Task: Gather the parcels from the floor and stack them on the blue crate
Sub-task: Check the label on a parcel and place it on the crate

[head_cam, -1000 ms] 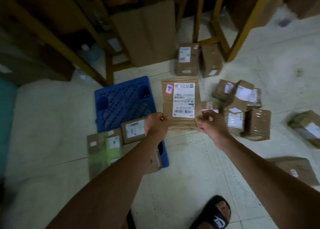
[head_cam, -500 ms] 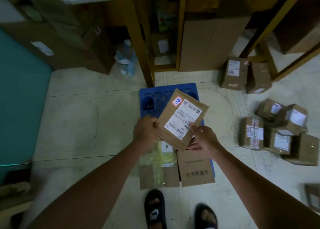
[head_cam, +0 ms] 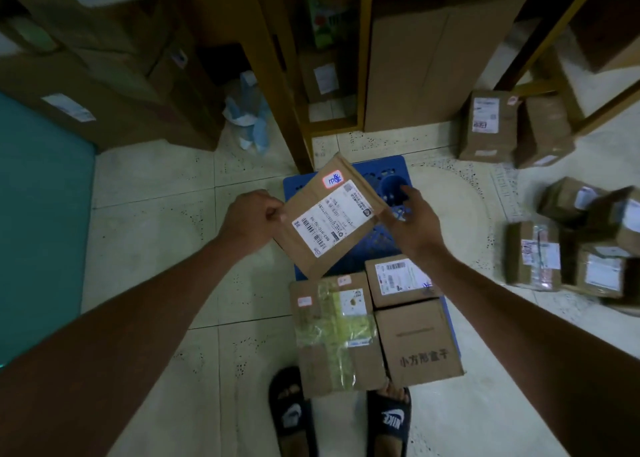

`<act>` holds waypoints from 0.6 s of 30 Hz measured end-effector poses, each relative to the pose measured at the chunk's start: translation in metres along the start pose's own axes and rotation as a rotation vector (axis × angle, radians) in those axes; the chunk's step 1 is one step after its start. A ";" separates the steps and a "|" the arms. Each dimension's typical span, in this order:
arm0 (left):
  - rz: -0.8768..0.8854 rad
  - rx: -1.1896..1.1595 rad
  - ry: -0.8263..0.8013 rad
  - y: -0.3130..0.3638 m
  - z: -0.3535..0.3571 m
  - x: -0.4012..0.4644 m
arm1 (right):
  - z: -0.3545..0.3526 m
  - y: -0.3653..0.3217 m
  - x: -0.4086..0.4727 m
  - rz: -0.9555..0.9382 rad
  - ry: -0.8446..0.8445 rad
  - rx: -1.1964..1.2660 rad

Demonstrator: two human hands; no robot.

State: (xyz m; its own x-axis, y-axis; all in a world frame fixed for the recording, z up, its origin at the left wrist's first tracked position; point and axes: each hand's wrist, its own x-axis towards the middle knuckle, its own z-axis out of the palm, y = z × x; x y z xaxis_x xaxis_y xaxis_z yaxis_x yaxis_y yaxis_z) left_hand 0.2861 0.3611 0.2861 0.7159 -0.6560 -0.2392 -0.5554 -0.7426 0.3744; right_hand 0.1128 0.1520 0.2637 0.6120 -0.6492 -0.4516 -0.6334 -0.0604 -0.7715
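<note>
Brown labelled parcel (head_cam: 329, 216), left hand (head_cam: 251, 219) pinching, Nike slides (head_cam: 389, 418)

Parcel sorting or storage room. Labelled cardboard parcels (head_cam: 585, 252) scattered over tiled floor (head_cam: 156, 214); more boxes (head_cam: 488, 124) against yellow-framed shelving (head_cam: 360, 58) stocked with cartons. Blue crate (head_cam: 377, 245) on floor carries stacked parcels (head_cam: 377, 325). Dim lighting.

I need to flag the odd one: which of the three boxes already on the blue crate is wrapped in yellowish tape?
The near-left box, beside the plain printed box and in front of the small labelled box.
</note>
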 end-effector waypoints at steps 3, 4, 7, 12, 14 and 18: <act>0.061 0.035 -0.024 -0.012 -0.003 0.013 | 0.013 -0.008 0.008 -0.034 -0.079 -0.116; 0.078 0.037 -0.039 -0.017 -0.002 0.019 | 0.022 -0.009 0.011 -0.059 -0.095 -0.183; 0.112 0.029 -0.106 -0.041 0.002 0.043 | 0.046 -0.011 0.017 -0.038 -0.089 -0.251; 0.193 0.042 -0.212 -0.076 0.032 0.086 | 0.078 0.004 0.031 0.067 -0.038 -0.340; 0.230 0.044 -0.226 -0.090 0.052 0.099 | 0.094 0.016 0.042 0.124 -0.011 -0.347; 0.242 -0.001 -0.263 -0.111 0.100 0.120 | 0.118 0.050 0.064 0.183 -0.003 -0.366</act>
State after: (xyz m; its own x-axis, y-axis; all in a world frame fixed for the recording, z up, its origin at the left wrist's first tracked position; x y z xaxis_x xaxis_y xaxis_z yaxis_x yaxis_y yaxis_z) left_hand 0.3914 0.3508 0.1266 0.4304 -0.8251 -0.3660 -0.6946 -0.5617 0.4495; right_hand 0.1763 0.1970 0.1430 0.4744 -0.6723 -0.5683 -0.8583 -0.2099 -0.4682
